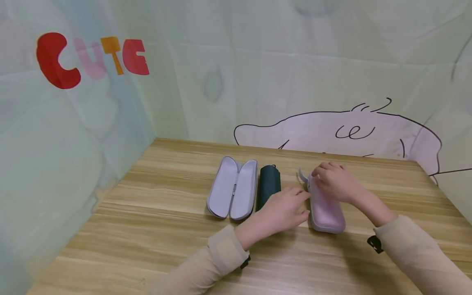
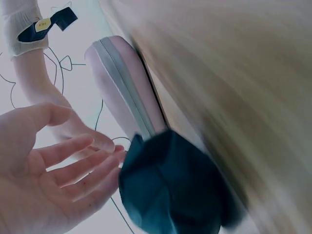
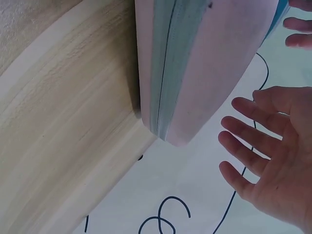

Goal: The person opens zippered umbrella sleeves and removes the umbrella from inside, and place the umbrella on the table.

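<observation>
A pink zip-up glasses case (image 1: 327,215) with a grey zip band lies closed on the table, a grey strap sticking out at its far end. My right hand (image 1: 337,181) is over that far end, fingers loosely bent; in the right wrist view the same hand (image 3: 273,151) shows its fingers spread and apart from the case. My left hand (image 1: 282,209) hovers between the pink case and a dark green case (image 1: 269,184), whose near end it hides. Nothing is held in the left hand (image 2: 63,170), its fingers relaxed.
Left of the green case, a hard glasses case (image 1: 223,190) lies spread wide with its pale lining upward. All stand on a wood-grain table (image 1: 147,229). Printed cloth (image 1: 206,82) hangs behind and along the left side.
</observation>
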`<state>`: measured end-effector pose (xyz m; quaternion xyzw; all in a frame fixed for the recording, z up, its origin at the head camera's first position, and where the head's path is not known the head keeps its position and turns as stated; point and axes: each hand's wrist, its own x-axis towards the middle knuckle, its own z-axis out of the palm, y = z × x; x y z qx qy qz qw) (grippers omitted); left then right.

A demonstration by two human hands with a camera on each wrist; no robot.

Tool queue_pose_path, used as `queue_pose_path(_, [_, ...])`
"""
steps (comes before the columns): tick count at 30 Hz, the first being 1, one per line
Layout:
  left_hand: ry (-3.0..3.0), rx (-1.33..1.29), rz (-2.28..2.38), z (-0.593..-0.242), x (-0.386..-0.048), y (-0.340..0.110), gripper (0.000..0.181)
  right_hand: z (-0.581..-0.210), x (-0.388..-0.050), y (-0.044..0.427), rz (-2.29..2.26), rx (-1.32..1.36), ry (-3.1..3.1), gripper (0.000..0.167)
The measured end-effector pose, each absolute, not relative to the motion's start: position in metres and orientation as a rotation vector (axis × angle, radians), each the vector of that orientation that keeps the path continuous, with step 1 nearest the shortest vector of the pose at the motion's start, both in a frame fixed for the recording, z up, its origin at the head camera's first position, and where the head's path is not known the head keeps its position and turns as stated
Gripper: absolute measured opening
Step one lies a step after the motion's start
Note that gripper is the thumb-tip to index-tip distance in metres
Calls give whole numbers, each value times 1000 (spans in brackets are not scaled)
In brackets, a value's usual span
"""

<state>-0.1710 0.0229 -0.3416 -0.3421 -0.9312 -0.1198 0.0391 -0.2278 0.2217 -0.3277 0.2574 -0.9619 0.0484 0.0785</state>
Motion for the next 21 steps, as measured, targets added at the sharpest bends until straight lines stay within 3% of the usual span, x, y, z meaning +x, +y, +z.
queue_pose_path(21, [-2730,-1255,-149,-353,-176,65,41,-326,-249,230,229,948,-2882,16])
